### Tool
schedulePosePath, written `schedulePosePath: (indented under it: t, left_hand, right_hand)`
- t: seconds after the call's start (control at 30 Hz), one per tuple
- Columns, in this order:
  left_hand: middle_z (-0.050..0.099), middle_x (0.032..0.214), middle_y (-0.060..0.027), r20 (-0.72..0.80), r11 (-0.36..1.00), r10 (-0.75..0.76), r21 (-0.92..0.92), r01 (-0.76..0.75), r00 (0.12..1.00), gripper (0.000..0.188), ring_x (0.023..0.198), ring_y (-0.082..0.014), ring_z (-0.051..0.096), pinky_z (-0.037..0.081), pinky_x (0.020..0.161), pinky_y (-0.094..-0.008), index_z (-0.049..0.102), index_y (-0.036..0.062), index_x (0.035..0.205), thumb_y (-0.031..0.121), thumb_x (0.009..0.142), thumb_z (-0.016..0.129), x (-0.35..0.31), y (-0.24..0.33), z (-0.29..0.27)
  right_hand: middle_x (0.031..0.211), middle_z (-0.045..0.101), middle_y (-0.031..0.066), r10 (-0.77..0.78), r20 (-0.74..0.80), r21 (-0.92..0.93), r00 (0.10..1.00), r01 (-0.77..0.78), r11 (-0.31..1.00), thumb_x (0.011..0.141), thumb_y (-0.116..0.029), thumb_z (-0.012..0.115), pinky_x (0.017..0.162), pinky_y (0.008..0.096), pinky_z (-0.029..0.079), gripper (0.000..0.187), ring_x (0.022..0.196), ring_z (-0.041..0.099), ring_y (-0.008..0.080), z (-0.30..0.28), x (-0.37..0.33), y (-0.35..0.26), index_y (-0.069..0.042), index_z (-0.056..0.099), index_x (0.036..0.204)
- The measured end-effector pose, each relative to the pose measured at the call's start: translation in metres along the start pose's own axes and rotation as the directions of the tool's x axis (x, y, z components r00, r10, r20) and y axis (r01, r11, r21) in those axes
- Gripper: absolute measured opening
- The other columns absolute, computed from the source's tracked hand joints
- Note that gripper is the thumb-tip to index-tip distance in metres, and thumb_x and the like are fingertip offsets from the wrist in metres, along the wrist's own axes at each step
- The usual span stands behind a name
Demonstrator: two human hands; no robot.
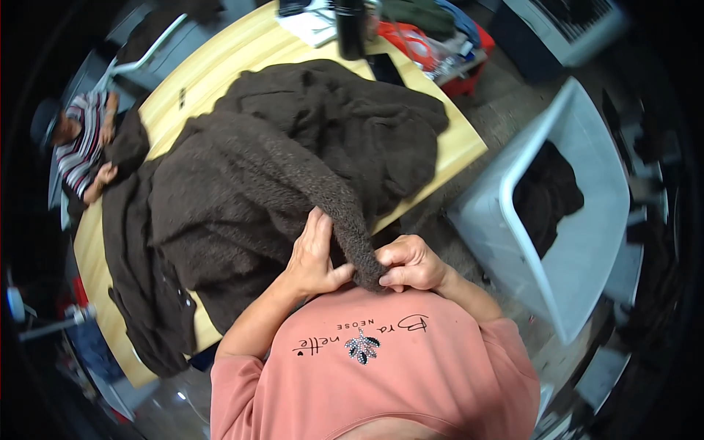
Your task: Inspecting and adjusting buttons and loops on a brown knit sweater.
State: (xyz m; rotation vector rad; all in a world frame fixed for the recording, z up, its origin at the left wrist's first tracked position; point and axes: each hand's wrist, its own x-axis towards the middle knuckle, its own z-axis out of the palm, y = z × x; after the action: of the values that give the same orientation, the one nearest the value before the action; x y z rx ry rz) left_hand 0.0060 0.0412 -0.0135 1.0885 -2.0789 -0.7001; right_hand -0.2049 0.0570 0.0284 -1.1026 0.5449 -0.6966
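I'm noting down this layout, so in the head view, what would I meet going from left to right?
Striped-shirted co-worker, small dark item, the wearer's left hand, gathered end of the dark brown fabric, the wearer's right hand, pale grey bin.

Your left hand (314, 258): palm hidden from view. Your right hand (415, 264): curled fingertips partly concealed. Dark brown fleece (242, 183): underside obscured by its own folds; you cannot trace its full outline. Small dark item (182, 97): too small to identify. Black cylinder (350, 29): cropped above.
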Motion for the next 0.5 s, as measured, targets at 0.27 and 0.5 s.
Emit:
schedulePosePath:
  t: [0.27, 0.5]
  left_hand:
    - [0.060, 0.083, -0.0010, -0.223, 0.777, -0.438, -0.581, 0.242, 0.871, 0.014, 0.074, -0.0094, 0.053, 0.045, 0.064, -0.0227, 0.060, -0.0028, 0.087, -0.002, 0.085, 0.046, 0.047, 0.026, 0.038]
    - [0.062, 0.085, -0.0110, -0.662, 0.852, -0.306, -0.512, -0.113, 0.684, 0.020, 0.075, -0.0213, 0.063, 0.053, 0.065, -0.0291, 0.060, -0.0028, 0.092, 0.014, 0.087, 0.049, 0.175, 0.129, 0.060]
  right_hand:
    - [0.065, 0.057, 0.0031, -0.216, -0.011, 0.041, 0.976, 0.216, 0.976, 0.081, -0.005, 0.061, 0.045, 0.0229, 0.039, 0.005, 0.049, 0.050, 0.0068, -0.023, -0.041, 0.026, -0.002, 0.059, 0.079]
    - [0.066, 0.056, 0.0030, -0.071, -0.008, -0.003, 0.997, 0.071, 0.998, 0.081, -0.009, 0.063, 0.048, 0.0232, 0.040, 0.015, 0.055, 0.051, 0.0076, -0.108, -0.120, 0.013, 0.001, 0.059, 0.090]
